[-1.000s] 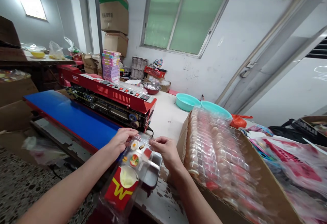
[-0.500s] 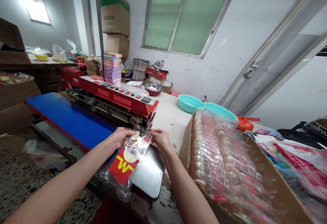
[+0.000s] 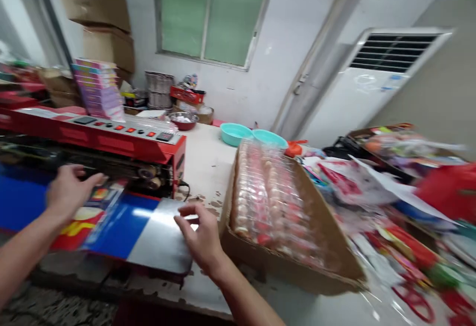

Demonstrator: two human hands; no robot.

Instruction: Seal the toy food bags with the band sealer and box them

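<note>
My left hand (image 3: 69, 191) rests on top of a clear toy packet (image 3: 87, 214) with a red and yellow card, which lies on the blue belt (image 3: 111, 229) of the red sealing machine (image 3: 111, 140). Its fingers are curved over the packet's upper end, close to the machine's rollers. My right hand (image 3: 199, 237) hovers over the steel plate (image 3: 161, 246) at the belt's end, fingers apart, holding nothing. It is next to the cardboard box (image 3: 297, 261) filled with several clear packets (image 3: 264, 202). The picture is smeared by motion.
Two teal bowls (image 3: 249, 135) and a metal bowl (image 3: 184, 119) stand on the white table behind. A heap of loose packaging and toys (image 3: 390, 207) covers the right side. Stacked cartons (image 3: 100, 14) and an air conditioner (image 3: 372, 78) stand by the wall.
The view has swung to the right. The packet has gone left onto the blue belt under my left hand. My right hand has let go of it and moved toward the box.
</note>
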